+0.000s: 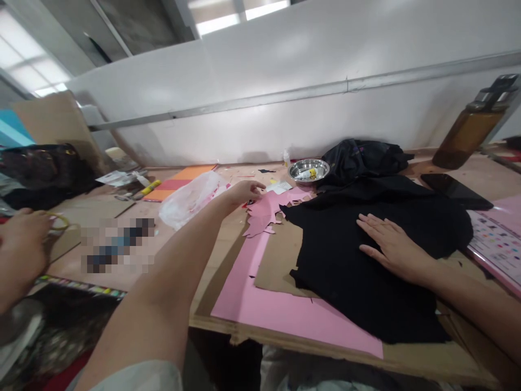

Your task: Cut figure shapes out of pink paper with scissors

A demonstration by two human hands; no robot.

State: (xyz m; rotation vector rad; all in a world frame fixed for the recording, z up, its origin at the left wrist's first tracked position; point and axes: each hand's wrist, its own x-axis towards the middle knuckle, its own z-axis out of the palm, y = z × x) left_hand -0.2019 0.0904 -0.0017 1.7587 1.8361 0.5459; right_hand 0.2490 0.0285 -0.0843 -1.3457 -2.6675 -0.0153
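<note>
My right hand (385,247) lies flat on a large black piece of cloth or felt (334,260), fingers stretched out. This black sheet has ragged cut edges and covers part of a brown cardboard piece (279,266) and a pink sheet (252,298). Farther off, my left hand (244,193) reaches over jagged pink cut-out scraps (264,212); its fingers are loosely bent and apart. A small red and black thing (247,205) shows just below that hand, mostly hidden, its kind unclear.
A metal bowl (308,170) holds a small yellow-and-white tube. Behind the cloth sit a dark bag (362,157), a phone (456,190) and a bottle (474,127). A clear plastic bag (191,201) lies left. Another person's hand (22,250) is at the far left, near a yellow ring.
</note>
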